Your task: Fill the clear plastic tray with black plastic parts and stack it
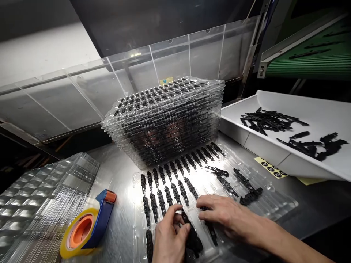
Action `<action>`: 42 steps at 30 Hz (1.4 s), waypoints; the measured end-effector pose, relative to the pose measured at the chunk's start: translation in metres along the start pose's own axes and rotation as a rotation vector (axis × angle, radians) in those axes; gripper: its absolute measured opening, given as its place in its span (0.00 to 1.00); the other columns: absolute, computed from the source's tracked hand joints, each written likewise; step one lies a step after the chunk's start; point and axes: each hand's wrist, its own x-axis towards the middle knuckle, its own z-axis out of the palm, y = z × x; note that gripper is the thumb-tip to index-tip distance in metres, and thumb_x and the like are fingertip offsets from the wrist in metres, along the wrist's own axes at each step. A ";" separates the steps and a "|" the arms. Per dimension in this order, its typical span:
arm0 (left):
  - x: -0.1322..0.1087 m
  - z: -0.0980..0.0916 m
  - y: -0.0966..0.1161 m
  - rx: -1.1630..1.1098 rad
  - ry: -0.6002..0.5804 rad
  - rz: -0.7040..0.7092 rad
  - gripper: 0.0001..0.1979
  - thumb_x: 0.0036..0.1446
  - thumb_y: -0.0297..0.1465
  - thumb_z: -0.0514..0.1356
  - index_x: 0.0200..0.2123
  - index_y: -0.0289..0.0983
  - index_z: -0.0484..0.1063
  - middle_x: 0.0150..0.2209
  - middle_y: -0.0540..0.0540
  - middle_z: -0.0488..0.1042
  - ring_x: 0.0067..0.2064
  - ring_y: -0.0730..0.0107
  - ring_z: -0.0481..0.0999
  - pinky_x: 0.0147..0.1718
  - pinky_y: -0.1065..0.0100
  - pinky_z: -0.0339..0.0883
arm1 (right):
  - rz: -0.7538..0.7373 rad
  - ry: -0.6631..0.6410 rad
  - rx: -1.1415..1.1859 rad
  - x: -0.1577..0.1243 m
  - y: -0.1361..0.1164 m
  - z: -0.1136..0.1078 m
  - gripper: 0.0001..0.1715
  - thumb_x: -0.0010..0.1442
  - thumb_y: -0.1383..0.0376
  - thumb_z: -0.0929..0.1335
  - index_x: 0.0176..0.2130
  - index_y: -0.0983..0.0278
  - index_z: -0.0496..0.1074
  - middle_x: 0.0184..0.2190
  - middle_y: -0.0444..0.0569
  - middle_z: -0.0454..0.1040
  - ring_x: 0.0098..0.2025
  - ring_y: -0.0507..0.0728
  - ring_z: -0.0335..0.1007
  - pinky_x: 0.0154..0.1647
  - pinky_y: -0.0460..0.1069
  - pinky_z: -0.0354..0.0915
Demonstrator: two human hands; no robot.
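Left hand [169, 235]: grip pinched around black parts [194, 239], over the near portion of a clear tray [282, 206] on the metal table [120, 223]. Right hand [223, 213]: fingers at another black piece [211, 233] in the tray; cannot tell whether its grip is clasping. Rows of seated pieces [161, 201] lie beyond the left hand; stacked filled trays [164, 135] stand behind.

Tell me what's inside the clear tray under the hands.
The clear tray holds black parts, many in rows, some askew at right. What the left hand and right hand cover cannot be seen.
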 end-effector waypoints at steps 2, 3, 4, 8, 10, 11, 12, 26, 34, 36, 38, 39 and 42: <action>0.004 0.006 0.007 0.062 -0.037 -0.005 0.17 0.47 0.30 0.58 0.44 0.38 0.70 0.29 0.53 0.70 0.25 0.74 0.64 0.28 0.70 0.57 | -0.002 0.044 0.070 -0.004 -0.001 0.003 0.24 0.54 0.80 0.59 0.44 0.63 0.73 0.48 0.51 0.72 0.52 0.56 0.65 0.55 0.53 0.63; 0.006 0.008 0.010 0.097 -0.051 -0.002 0.15 0.48 0.30 0.58 0.42 0.38 0.71 0.29 0.52 0.71 0.25 0.74 0.64 0.29 0.70 0.57 | -0.007 0.056 0.096 -0.006 -0.002 0.005 0.25 0.53 0.80 0.59 0.45 0.63 0.73 0.48 0.51 0.72 0.54 0.56 0.64 0.58 0.54 0.60; 0.008 0.009 0.012 0.128 -0.058 0.003 0.12 0.48 0.29 0.57 0.39 0.38 0.71 0.30 0.52 0.71 0.26 0.73 0.65 0.30 0.70 0.57 | -0.008 0.064 0.115 -0.007 -0.003 0.007 0.26 0.52 0.79 0.59 0.47 0.64 0.72 0.49 0.51 0.73 0.55 0.56 0.64 0.61 0.56 0.57; 0.011 0.009 0.008 0.086 -0.050 0.006 0.07 0.48 0.30 0.58 0.34 0.38 0.72 0.31 0.49 0.73 0.33 0.68 0.70 0.35 0.69 0.60 | 0.038 0.149 0.107 -0.010 -0.006 0.014 0.26 0.58 0.77 0.58 0.53 0.64 0.68 0.51 0.53 0.71 0.55 0.56 0.65 0.64 0.58 0.54; 0.011 0.008 0.003 -0.004 -0.038 -0.010 0.08 0.47 0.31 0.60 0.33 0.37 0.72 0.31 0.49 0.73 0.33 0.68 0.70 0.35 0.69 0.60 | 0.046 0.184 0.102 -0.011 -0.005 0.018 0.26 0.60 0.76 0.58 0.55 0.64 0.66 0.52 0.54 0.70 0.54 0.56 0.66 0.64 0.58 0.55; 0.011 0.007 0.000 -0.038 -0.030 -0.017 0.09 0.46 0.32 0.61 0.33 0.37 0.72 0.30 0.49 0.73 0.33 0.68 0.70 0.34 0.69 0.60 | 0.039 0.191 0.109 -0.011 -0.005 0.020 0.26 0.60 0.76 0.58 0.56 0.64 0.65 0.52 0.54 0.70 0.53 0.55 0.67 0.64 0.58 0.56; 0.010 0.007 -0.002 -0.064 -0.021 -0.022 0.09 0.46 0.33 0.62 0.33 0.37 0.73 0.30 0.49 0.72 0.32 0.69 0.69 0.34 0.69 0.60 | 0.030 0.195 0.118 -0.012 -0.003 0.021 0.27 0.60 0.76 0.58 0.56 0.64 0.65 0.52 0.54 0.71 0.52 0.54 0.68 0.64 0.57 0.56; 0.007 0.006 0.004 -0.103 -0.199 0.025 0.08 0.46 0.31 0.63 0.32 0.36 0.72 0.29 0.49 0.71 0.32 0.70 0.68 0.34 0.69 0.59 | 0.553 0.349 0.588 -0.022 -0.018 0.005 0.12 0.63 0.63 0.63 0.40 0.61 0.75 0.37 0.46 0.76 0.39 0.54 0.73 0.35 0.45 0.70; 0.015 -0.018 0.029 0.020 -0.193 0.038 0.07 0.51 0.33 0.59 0.34 0.38 0.72 0.33 0.48 0.73 0.38 0.66 0.70 0.38 0.67 0.61 | 0.912 0.494 0.869 -0.067 -0.021 0.027 0.18 0.56 0.50 0.68 0.36 0.61 0.74 0.28 0.47 0.77 0.33 0.56 0.76 0.34 0.44 0.72; 0.019 -0.020 0.031 0.067 -0.187 0.053 0.07 0.52 0.33 0.59 0.35 0.38 0.72 0.33 0.49 0.73 0.38 0.66 0.71 0.39 0.66 0.61 | 0.999 0.571 0.883 -0.072 -0.020 0.028 0.21 0.54 0.48 0.68 0.37 0.62 0.74 0.29 0.48 0.78 0.35 0.58 0.77 0.36 0.45 0.72; 0.022 -0.020 0.032 0.149 -0.182 0.054 0.06 0.53 0.31 0.58 0.35 0.39 0.71 0.34 0.49 0.73 0.39 0.66 0.71 0.40 0.66 0.62 | 1.071 0.608 0.789 -0.075 -0.018 0.028 0.22 0.53 0.47 0.68 0.36 0.62 0.74 0.27 0.47 0.78 0.33 0.57 0.77 0.33 0.44 0.72; 0.023 -0.018 0.032 0.193 -0.191 0.056 0.06 0.52 0.30 0.58 0.35 0.39 0.71 0.34 0.49 0.72 0.39 0.66 0.71 0.40 0.66 0.62 | 1.089 0.604 0.713 -0.076 -0.018 0.028 0.21 0.53 0.47 0.68 0.35 0.61 0.74 0.25 0.46 0.77 0.30 0.57 0.76 0.30 0.44 0.71; 0.026 -0.008 0.033 0.346 -0.284 0.085 0.11 0.50 0.24 0.57 0.38 0.40 0.72 0.38 0.49 0.72 0.42 0.66 0.71 0.41 0.66 0.62 | 1.080 0.546 0.496 -0.075 -0.022 0.029 0.17 0.54 0.49 0.66 0.32 0.58 0.73 0.23 0.43 0.75 0.26 0.54 0.73 0.26 0.42 0.68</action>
